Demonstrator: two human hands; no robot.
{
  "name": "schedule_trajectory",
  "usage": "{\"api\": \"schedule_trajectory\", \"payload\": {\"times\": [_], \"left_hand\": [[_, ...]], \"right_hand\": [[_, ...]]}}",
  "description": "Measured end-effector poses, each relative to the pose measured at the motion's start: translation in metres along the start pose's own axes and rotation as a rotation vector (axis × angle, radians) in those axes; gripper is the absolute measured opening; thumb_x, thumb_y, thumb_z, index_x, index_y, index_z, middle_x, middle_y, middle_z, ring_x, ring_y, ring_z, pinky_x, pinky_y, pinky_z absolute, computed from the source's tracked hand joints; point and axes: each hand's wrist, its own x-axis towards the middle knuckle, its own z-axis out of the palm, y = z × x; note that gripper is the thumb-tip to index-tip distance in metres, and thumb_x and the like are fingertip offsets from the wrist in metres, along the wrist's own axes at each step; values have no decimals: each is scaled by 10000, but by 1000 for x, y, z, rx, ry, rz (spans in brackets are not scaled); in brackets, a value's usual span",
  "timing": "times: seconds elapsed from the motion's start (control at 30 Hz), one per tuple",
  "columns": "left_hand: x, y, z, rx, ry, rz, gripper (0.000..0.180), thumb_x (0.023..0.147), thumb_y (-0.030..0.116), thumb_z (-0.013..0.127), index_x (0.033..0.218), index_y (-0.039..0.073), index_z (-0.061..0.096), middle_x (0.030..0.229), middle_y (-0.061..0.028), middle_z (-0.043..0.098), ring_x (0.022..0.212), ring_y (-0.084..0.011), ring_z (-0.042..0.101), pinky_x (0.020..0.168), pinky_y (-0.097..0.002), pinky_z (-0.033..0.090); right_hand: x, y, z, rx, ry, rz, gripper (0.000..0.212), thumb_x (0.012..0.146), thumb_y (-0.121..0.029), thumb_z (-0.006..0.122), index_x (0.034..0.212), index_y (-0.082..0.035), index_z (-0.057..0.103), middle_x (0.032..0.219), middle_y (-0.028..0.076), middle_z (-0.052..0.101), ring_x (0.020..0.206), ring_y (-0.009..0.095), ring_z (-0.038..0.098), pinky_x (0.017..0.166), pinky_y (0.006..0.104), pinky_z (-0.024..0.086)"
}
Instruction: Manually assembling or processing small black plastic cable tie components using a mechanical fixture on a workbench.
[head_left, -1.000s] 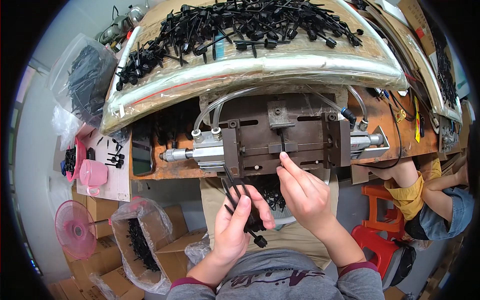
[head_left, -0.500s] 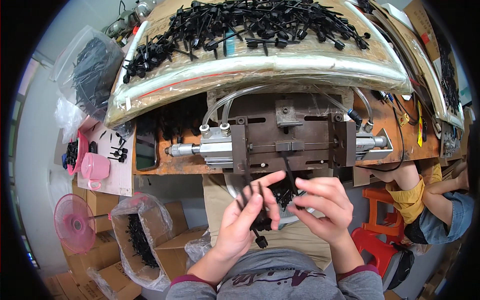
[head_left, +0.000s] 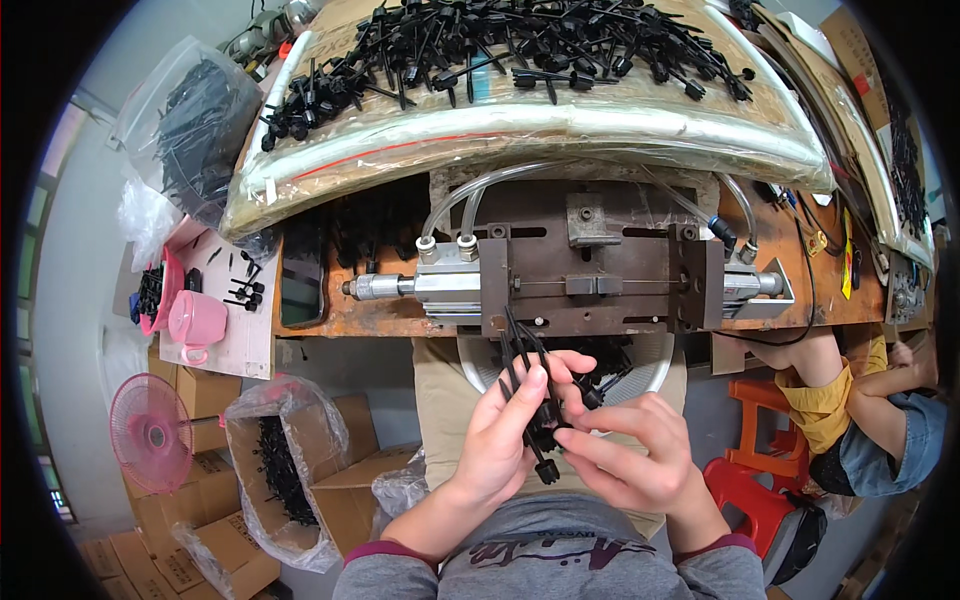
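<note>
My left hand (head_left: pixel 503 430) is closed round a small bundle of thin black plastic rods with knobbed heads (head_left: pixel 523 365). Their thin ends point up toward the machine, and one head sticks out below the palm. My right hand (head_left: pixel 640 450) is bent in from the right, its fingertips pinched on the rods near their heads; which rod they grip is partly hidden. Both hands are above my lap, in front of a dark metal clamping fixture (head_left: pixel 590 286) with a pneumatic cylinder at each side. A white basket (head_left: pixel 655 375) with more black pieces lies beneath the hands.
A plastic-wrapped cardboard board (head_left: pixel 560 125) heaped with black rods stands behind the fixture. At left are a pink cup (head_left: pixel 197 318), a pink fan (head_left: pixel 150 432) and a lined carton (head_left: pixel 340 470) of black parts. Another person (head_left: pixel 860 410) sits at right near a red stool (head_left: pixel 740 500).
My right hand has moved left and slightly down, bringing its fingers against the rods in my left hand. The dark rod formerly between the hands no longer stands apart. The view has shifted slightly.
</note>
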Motion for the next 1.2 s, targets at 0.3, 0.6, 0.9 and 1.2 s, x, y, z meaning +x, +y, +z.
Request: {"api": "schedule_trajectory", "payload": {"times": [0.3,0.6,0.9,1.2], "left_hand": [[2,-4,-4,94,-59,-1,288,1023,257,415,1067,19,570,1232,-148,548,929,-149,600,825,-308,513],[1,2,-1,329,-2,159,422,1026,263,388,1180,-95,550,1264,-236,533,971,-242,638,818,-401,569],[-4,8,-6,341,-73,155,434,1039,268,355,1234,-67,551,1252,-157,548,994,-178,603,828,-300,514],[-4,16,-1,533,-6,166,487,1030,314,340,1170,-71,601,1247,-187,585,1091,-214,530,983,-363,374]], "right_hand": [[-3,4,-2,-7,-14,-34,363,591,-38,752,951,-41,711,995,70,625,766,199,615,607,294,476],[13,30,-2,-101,-16,180,259,710,0,734,942,22,621,1177,182,619,958,314,648,776,355,538],[25,38,6,-479,-139,87,237,701,-60,614,928,9,623,1213,160,623,681,181,633,665,283,504],[33,28,6,-530,-202,184,214,695,-47,709,891,-38,625,1198,90,644,546,182,563,568,282,483]]}}
